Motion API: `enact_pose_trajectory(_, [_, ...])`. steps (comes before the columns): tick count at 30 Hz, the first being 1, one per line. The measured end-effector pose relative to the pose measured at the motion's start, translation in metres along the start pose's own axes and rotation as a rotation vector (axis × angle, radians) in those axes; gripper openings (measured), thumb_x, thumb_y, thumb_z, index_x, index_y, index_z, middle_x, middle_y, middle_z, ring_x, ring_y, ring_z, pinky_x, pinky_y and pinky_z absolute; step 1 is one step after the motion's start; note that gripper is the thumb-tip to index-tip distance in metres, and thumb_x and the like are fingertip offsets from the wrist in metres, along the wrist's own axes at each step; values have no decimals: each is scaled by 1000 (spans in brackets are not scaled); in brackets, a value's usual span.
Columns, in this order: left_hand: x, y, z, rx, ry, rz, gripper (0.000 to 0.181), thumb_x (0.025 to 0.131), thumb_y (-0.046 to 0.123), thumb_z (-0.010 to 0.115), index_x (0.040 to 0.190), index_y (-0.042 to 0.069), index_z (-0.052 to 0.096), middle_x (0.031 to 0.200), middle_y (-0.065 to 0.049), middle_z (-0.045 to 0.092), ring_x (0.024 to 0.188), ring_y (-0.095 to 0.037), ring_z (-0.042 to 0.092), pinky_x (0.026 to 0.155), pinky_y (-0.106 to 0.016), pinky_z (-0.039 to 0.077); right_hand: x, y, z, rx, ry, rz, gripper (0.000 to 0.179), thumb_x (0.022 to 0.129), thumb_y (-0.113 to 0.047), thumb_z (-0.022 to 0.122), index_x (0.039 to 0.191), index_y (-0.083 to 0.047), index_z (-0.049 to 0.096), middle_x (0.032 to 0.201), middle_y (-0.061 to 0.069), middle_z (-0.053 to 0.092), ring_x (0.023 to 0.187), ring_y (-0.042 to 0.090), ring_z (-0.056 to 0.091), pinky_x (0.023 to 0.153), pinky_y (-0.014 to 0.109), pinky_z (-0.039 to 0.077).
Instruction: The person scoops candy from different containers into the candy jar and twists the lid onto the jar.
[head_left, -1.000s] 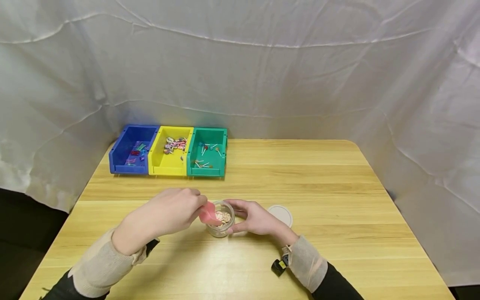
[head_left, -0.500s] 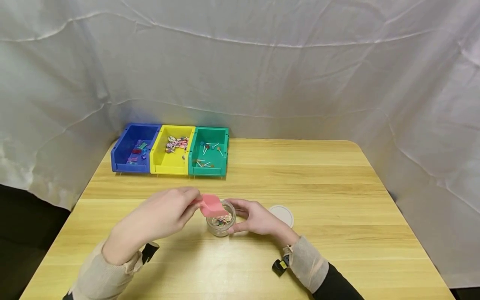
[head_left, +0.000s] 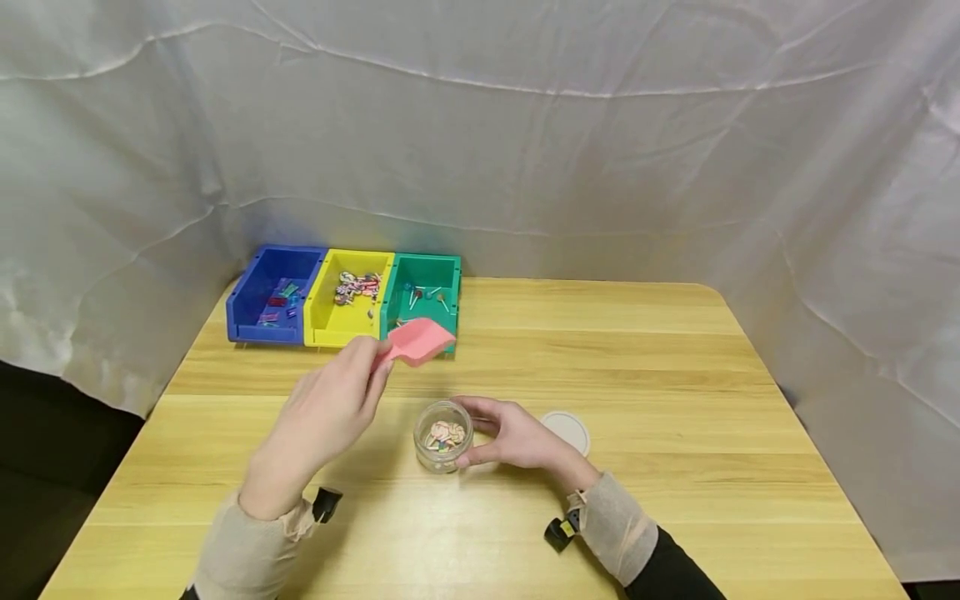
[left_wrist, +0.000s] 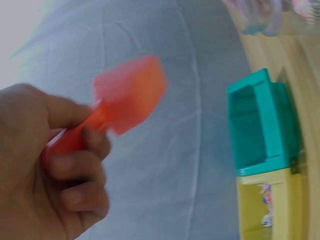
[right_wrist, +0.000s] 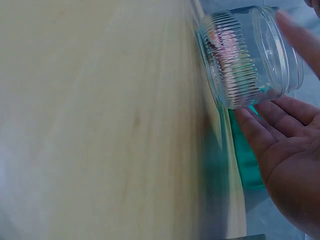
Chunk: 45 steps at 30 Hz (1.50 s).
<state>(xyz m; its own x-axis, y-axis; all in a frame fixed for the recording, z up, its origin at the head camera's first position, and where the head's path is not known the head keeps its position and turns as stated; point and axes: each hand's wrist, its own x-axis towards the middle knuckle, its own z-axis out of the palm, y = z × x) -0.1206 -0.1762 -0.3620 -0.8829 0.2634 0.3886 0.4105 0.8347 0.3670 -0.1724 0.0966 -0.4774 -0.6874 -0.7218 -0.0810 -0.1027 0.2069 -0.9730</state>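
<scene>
Gripping its handle, my left hand (head_left: 322, 408) holds a pink scoop (head_left: 422, 340) in the air, in front of the green bin. In the left wrist view the scoop (left_wrist: 132, 92) is blurred, with fingers wrapped around the handle. A clear glass jar (head_left: 429, 460) stands without a lid on the table, candies (head_left: 447, 435) lying in its bottom. My right hand (head_left: 517, 435) holds the jar's right side, thumb in front and fingers behind. The jar's ribbed wall (right_wrist: 232, 60) shows in the right wrist view. A round white lid (head_left: 567, 432) lies behind the right wrist.
Three joined bins stand at the back left: a blue bin (head_left: 264, 335) with wrapped candies, a yellow bin (head_left: 324, 337) with patterned sweets, and a green bin (head_left: 454, 292) with small lollipops. Pale curtains (head_left: 570, 167) surround the wooden table (head_left: 637, 375).
My left hand has lifted the scoop out of the jar and moved it up and away toward the green bin. The right hand stays at the jar.
</scene>
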Motion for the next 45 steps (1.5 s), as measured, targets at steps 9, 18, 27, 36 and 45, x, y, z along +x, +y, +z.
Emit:
enact_pose_trajectory(9, [11,-19,24,2,170,-51,22,107,16,57,122,0,58,84,-7,52,58,-21,42,48,-32,35,6,-5,-6,-36,119,-78,65,99,-18,73,155,-2,44,158,12,49,145,31,47,118,39,38])
enact_pose_trajectory(18, [17,-35,45,2,220,-77,22,107,15,58,121,-3,55,85,-11,52,57,-22,42,49,-33,33,31,-9,-19,-5,479,-190,58,102,-11,67,153,3,44,156,18,49,143,36,48,116,40,41])
enact_pose_trajectory(27, [19,-46,57,23,144,-162,18,108,18,54,117,2,53,90,-11,55,58,-24,46,49,-35,38,70,-15,-36,-38,613,-154,55,101,-7,67,152,-1,48,154,16,52,141,30,51,113,35,44])
enact_pose_trajectory(36, [23,-50,59,30,58,-194,15,110,20,51,109,6,49,86,-9,49,57,-24,46,48,-34,37,107,-17,-41,-136,619,-50,55,102,-10,67,153,-1,48,154,19,51,141,31,52,113,36,45])
enact_pose_trajectory(45, [28,-52,59,40,-3,-184,15,110,21,51,106,7,48,87,-10,51,58,-23,47,46,-32,38,130,-22,-50,-240,592,58,59,103,-15,66,156,-2,43,157,18,48,139,34,53,110,39,47])
